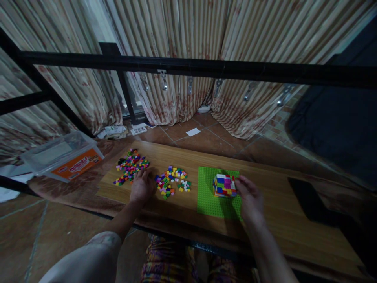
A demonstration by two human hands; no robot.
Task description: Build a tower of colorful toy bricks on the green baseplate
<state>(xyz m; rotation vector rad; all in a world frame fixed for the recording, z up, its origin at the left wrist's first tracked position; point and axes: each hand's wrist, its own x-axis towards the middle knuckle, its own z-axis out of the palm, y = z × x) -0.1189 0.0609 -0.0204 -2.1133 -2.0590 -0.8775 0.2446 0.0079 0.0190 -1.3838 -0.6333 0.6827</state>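
On a green studded baseplate (206, 196) stands a box-shaped build of toy bricks (224, 185) in many colours. My right hand (251, 198) is at the build's right side, thumb and fingers drawn together at its upper edge. Whatever is between those fingertips is too small to make out. At the near right edge of a loose brick pile (131, 167), my left hand (142, 185) is lowered with its fingers curled down. Its fingertips are partly hidden, and I cannot see what they hold. A second, looser group of bricks (167, 179) lies between that hand and the baseplate.
The wooden board (182, 206) carries the bricks and baseplate. A clear plastic tub with an orange label (78, 165) stands at the left. A dark flat object (309, 200) lies on the right. A black metal rail (188, 65) crosses behind, before striped curtains (188, 31).
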